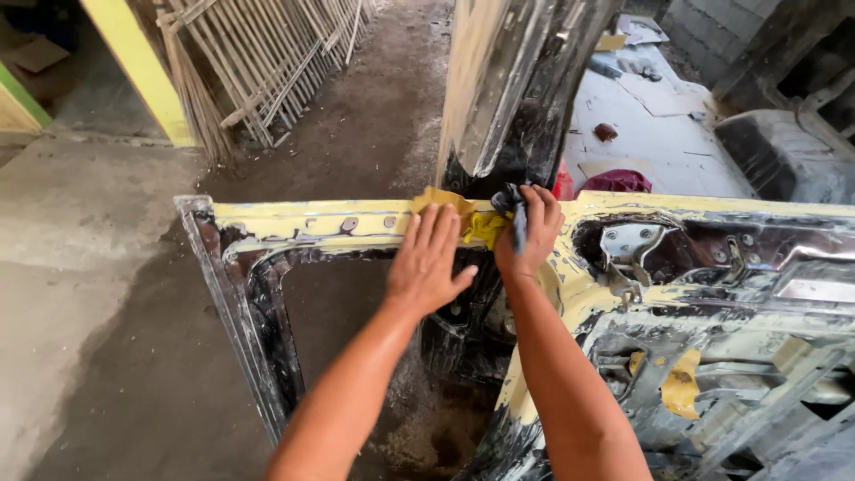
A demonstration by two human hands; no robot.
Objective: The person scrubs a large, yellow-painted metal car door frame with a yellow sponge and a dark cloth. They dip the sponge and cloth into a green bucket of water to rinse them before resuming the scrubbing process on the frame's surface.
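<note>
Pressing flat left hand on door frame

cardboard box | top left, beside yellow post | brown, flaps open

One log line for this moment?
left hand: flat on sandpaper | right hand: gripping dark rag | both on door frame

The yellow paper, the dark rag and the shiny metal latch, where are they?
yellow paper (441,200), head view, on its top flap above the left hand's fingers.
dark rag (515,209), head view, on the bunched part gripped by the right hand.
metal latch (628,245), head view, on its flat plate.
</note>
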